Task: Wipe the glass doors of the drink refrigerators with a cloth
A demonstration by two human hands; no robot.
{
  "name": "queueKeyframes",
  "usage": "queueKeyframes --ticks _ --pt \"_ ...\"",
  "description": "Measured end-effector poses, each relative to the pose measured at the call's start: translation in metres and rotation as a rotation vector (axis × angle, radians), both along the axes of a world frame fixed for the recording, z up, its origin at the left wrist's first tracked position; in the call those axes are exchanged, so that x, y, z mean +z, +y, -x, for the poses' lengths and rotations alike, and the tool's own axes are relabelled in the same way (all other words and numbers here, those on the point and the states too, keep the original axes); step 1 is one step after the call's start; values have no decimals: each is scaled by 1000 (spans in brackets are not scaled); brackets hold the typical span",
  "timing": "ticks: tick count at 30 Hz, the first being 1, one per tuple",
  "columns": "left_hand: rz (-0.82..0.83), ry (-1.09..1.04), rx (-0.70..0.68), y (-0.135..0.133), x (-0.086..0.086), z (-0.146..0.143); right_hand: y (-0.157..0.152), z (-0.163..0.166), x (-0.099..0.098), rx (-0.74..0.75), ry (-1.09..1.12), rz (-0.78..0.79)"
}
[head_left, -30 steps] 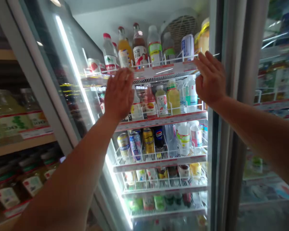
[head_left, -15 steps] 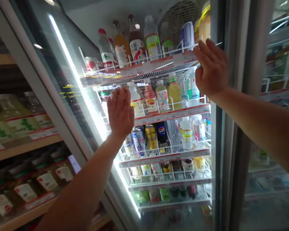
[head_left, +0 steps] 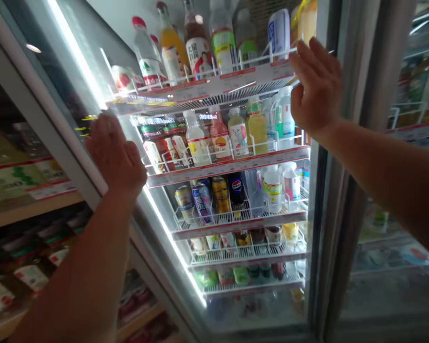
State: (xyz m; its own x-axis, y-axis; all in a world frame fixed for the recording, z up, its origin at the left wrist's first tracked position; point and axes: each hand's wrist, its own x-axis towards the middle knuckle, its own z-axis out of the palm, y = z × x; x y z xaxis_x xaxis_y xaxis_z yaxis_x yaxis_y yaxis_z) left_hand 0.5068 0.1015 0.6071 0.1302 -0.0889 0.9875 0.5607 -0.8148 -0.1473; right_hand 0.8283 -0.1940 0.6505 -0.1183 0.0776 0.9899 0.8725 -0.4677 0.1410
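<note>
My left hand [head_left: 116,157] is raised flat at the left side of the glass door [head_left: 71,90], fingers outstretched and slightly blurred; whether it touches the glass I cannot tell. My right hand [head_left: 318,88] is up at the right, fingers straight, in front of the right end of the top shelf [head_left: 236,81]. Neither hand holds anything. Behind the glass stand drinks: an orange soda bottle [head_left: 173,50], a bottle with a green label [head_left: 223,45], a white and blue can [head_left: 279,33], and a yellow-green bottle [head_left: 258,128] one shelf lower.
Lower wire shelves hold a gold can [head_left: 220,195], a dark Pepsi bottle [head_left: 237,188] and more drinks. A bright light strip [head_left: 164,228] runs down the left. Wooden shelves [head_left: 57,205] with bottles stand at the left. A vertical metal frame [head_left: 357,95] borders the right.
My left hand has moved left, away from the middle shelf's bottles to the door's left side. My right hand stays nearly in place. The view has shifted slightly, with shelves sitting higher in the picture.
</note>
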Motion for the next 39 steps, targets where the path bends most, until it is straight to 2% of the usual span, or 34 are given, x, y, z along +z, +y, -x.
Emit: queueKeyframes --ticks 2,4,7,10,12,13,14,16,19,21,23,25,28,30,31,32,34,37,39 --pt "11 -54 -21 -1 -11 2 0 -1 0 -21 -30 -7" --pt "26 -33 -17 -6 -33 -5 1 -2 0 -28 -48 -4" --pt "27 78 -6 -21 -86 -25 0 -1 -1 -23 -27 6" --pt "-100 253 -89 -34 -146 -43 0 1 -1 -21 1 1" --pt "-202 379 -104 -38 -174 -50 1 1 0 -30 3 5" --pt "-223 404 -100 -37 -179 -52 1 1 0 -36 6 6" --pt "-232 418 -90 -36 -178 -52 2 1 1 -41 9 8" --pt "-226 385 -74 -32 -156 -52 3 -1 1 -44 9 6" --pt "-195 267 -62 -31 -93 -48 4 -2 1 -38 -16 -4" --pt "-104 193 -35 -37 -52 -50 4 -2 0 -29 -38 -14" --pt "-51 114 -56 -46 -28 -57 4 -2 -1 -19 -45 -18" --pt "-34 55 -94 -57 -27 -69 4 -3 -1 -7 -30 -16" --pt "-99 120 -119 -71 -57 -88 3 -3 0 25 19 -7" --pt "-242 256 -111 -76 -78 -96 2 -2 1 45 39 -1" --pt "-321 325 -103 -77 -82 -98 1 -1 1 46 40 4" --pt "-382 385 -90 -77 -81 -98 0 -1 2 42 34 9" --pt "-417 426 -69 -75 -65 -95 -1 0 2 19 9 2" --pt "-276 274 -77 -72 -27 -91 0 -2 2 -8 -41 -16" --pt "-188 146 -95 -75 -17 -96 0 -5 2 -5 -71 -31"
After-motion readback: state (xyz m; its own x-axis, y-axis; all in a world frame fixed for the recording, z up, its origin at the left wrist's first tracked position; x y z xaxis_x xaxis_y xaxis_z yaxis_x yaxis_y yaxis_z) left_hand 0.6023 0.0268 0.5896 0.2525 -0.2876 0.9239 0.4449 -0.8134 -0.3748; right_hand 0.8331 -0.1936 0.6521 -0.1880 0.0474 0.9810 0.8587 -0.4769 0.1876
